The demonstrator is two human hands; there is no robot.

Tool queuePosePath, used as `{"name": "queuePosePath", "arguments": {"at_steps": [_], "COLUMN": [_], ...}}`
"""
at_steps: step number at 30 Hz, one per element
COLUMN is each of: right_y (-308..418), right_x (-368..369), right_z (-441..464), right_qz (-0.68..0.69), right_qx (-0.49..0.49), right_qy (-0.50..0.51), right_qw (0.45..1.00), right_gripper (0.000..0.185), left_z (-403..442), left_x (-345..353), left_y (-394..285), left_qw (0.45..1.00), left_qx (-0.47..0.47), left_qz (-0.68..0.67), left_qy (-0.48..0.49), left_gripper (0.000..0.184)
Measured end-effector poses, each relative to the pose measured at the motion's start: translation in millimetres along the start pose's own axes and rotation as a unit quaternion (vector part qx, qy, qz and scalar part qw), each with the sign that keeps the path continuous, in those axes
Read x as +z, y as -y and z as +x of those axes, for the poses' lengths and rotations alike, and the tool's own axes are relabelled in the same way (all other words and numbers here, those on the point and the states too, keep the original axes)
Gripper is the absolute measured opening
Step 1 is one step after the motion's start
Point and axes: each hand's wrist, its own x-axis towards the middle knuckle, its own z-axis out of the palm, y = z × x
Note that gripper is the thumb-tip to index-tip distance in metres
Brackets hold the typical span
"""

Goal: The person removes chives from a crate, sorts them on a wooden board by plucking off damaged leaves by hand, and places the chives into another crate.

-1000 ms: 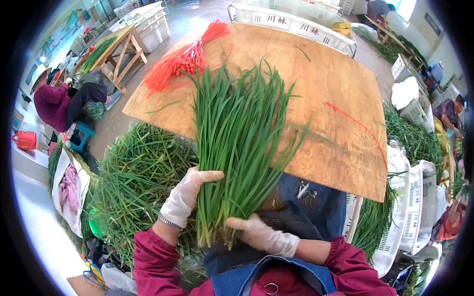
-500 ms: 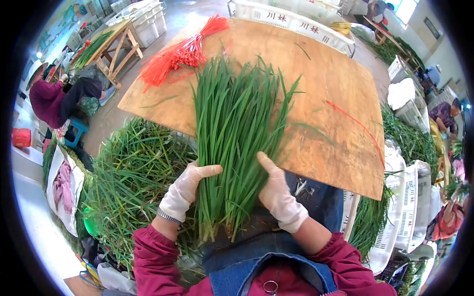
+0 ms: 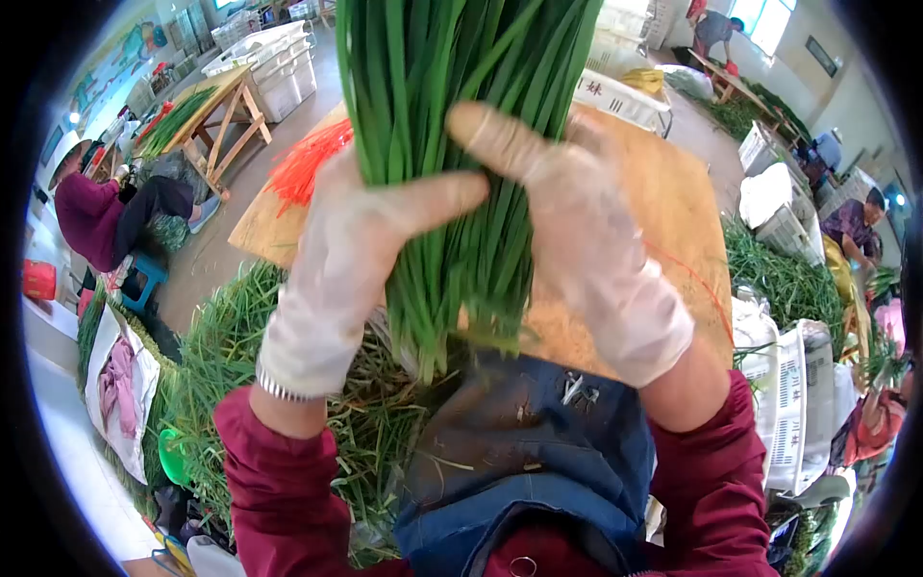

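Observation:
A thick bunch of Chinese chives (image 3: pixel 409 106) is held upright close to the camera, its pale cut ends pointing down and its tops out of the frame. My left hand (image 3: pixel 361 226), in a whitish glove, grips the bunch from the left with the thumb across the front. From the right, my gloved right hand (image 3: pixel 567 192) wraps it, thumb also in front and slightly blurred. The other fingers of both hands are mostly hidden. Behind the bunch lies the wooden board (image 3: pixel 663 183), with red ties (image 3: pixel 308 163) at its left side.
Loose leaves (image 3: pixel 236 356) are heaped at my left. A blue apron (image 3: pixel 524 442) covers my lap. White crates (image 3: pixel 784 413) stand at the right, more behind the board. A seated person (image 3: pixel 101 207) is at the left; another person (image 3: pixel 856 226) is at the right.
Both hands have lifted the bunch up off the board and towards the camera. My grip has closed around it, with the thumbs now crossing its front.

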Motion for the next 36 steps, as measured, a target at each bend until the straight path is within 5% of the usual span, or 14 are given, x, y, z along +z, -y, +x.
{"name": "queuePosePath", "arguments": {"at_steps": [4,11,19,24,28,35,36], "right_y": [8,-28,-5,18,37,58,61], "right_x": [-16,-68,-64,-50,-25,14,12], "right_z": [42,82,108,118,116,108,112], "right_qz": [-0.044,-0.119,-0.073,-0.135,-0.215,-0.293,-0.291], "right_qx": [-0.112,-0.070,-0.088,-0.094,-0.152,-0.080,-0.076], "right_qy": [0.014,0.033,0.069,0.109,0.114,-0.026,-0.022], "right_qw": [0.993,0.990,0.991,0.980,0.958,0.952,0.953], "right_gripper": [0.029,0.036,0.042,0.044,0.046,0.018,0.027], "left_z": [48,92,103,111,119,86,83], "left_x": [4,-3,1,5,10,25,21], "left_y": [-2,49,21,8,11,0,2], "left_qw": [0.998,0.996,0.997,0.996,0.985,0.964,0.965], "left_qx": [0.067,0.072,0.026,0.086,0.146,0.094,0.098], "left_qz": [-0.011,-0.024,-0.061,-0.008,0.088,0.231,0.230], "left_qy": [-0.004,0.042,0.049,0.029,-0.017,-0.089,-0.077], "left_gripper": [0.033,0.041,0.057,0.072,0.064,0.051,0.057]}}
